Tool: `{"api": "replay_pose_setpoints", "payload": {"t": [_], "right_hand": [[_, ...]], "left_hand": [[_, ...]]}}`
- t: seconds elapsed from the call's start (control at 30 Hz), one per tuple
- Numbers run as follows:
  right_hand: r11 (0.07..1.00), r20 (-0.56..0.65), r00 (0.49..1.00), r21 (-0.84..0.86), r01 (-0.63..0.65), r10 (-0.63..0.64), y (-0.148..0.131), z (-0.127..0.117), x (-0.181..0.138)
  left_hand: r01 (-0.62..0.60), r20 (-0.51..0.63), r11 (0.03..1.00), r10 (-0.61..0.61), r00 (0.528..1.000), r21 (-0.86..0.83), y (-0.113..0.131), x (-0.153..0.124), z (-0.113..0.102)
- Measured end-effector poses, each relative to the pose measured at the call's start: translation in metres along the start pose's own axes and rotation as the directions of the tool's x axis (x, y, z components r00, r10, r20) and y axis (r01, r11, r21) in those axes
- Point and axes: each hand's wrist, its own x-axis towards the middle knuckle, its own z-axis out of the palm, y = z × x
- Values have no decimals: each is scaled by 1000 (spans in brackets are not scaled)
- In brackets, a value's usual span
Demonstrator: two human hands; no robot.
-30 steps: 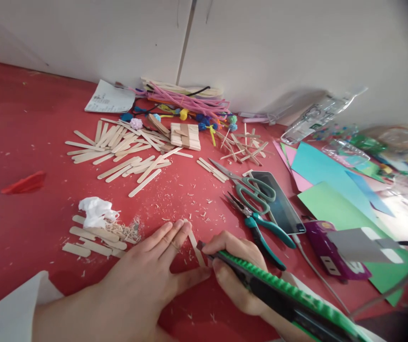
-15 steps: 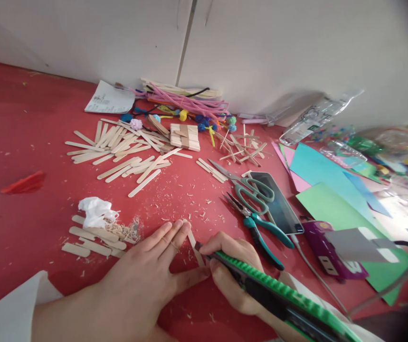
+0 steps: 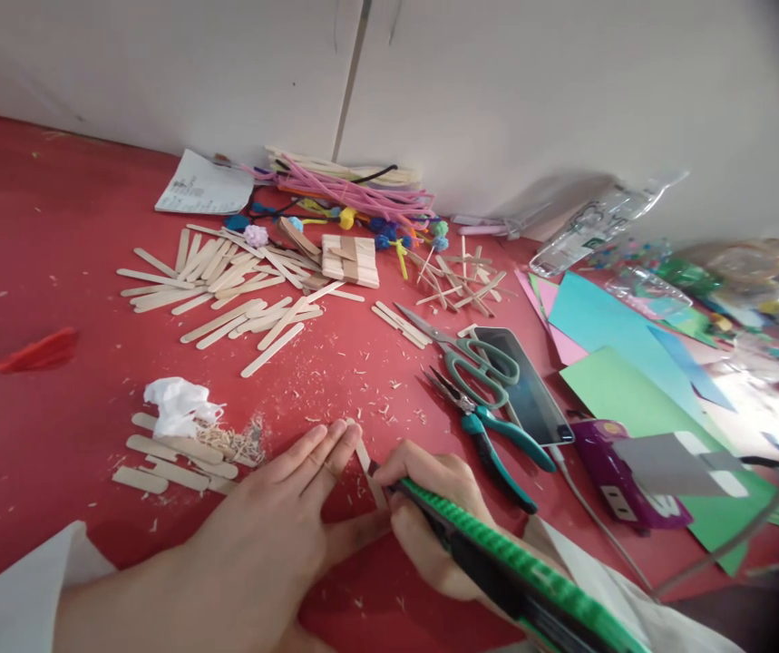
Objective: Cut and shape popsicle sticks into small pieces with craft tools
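My right hand is closed around a green and black utility knife, held at a slant with its tip down at the table. The blade end touches or hovers right beside a narrow wooden craft stick; which of the two I cannot tell. My left hand lies flat on the red table with its fingers stretched out, against the same stick, and partly hides it. The left thumb reaches across below the stick, towards the right hand. Thin wood shavings are scattered just beyond the fingertips.
Craft sticks lie in a loose pile further back. Crumpled white tissue rests by cut stick pieces at left. Scissors, pliers and a phone lie at right, beside coloured paper. Pink pipe cleaners lie along the wall.
The whole view has shifted slightly, so things appear a little further left. Both hands and the knife keep nearly the same place at the stick.
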Motion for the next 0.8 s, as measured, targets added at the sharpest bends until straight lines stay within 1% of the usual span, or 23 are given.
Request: {"api": "replay_pose_setpoints", "payload": {"t": [0.07, 0.17, 0.23, 0.3, 0.37, 0.43, 0.47, 0.57, 0.6, 0.8], "right_hand": [[1000, -1, 1000, -4, -5, 5, -2, 0, 0], [1000, -39, 999, -12, -15, 14, -5, -4, -3], [998, -83, 996, -65, -21, 15, -7, -7, -7], [993, -113, 993, -119, -1, -12, -6, -9, -10], [992, -99, 995, -125, -2, -10, -3, -10, -12], [996, -109, 991, -50, 69, -75, 0, -8, -12], [997, -107, 991, -30, 73, -76, 1, -8, -12], [996, -49, 998, -77, -36, 32, 1, -6, -12], [994, -41, 998, -92, -53, 50, 0, -6, -12], [995, -54, 998, -99, -34, 29, -2, -7, -13]], "left_hand": [[-10, 14, 1000, 10, 1000, 15, 1, 1, -2], [-15, 23, 1000, 15, 1000, 21, 2, 2, -6], [2, 32, 1000, -3, 999, 22, 3, 3, -7], [14, 34, 999, -15, 999, 28, 3, 3, -7], [11, 20, 1000, -11, 1000, 26, 3, 4, -6], [10, 8, 1000, -10, 1000, 23, 3, 3, -3], [9, 3, 1000, -10, 1000, 24, 2, 3, -2], [3, -20, 1000, -2, 1000, 28, -1, 2, 3], [-2, -28, 1000, 3, 1000, 25, -2, 1, 4], [6, -26, 1000, -5, 1000, 23, -5, 0, 8]]}}
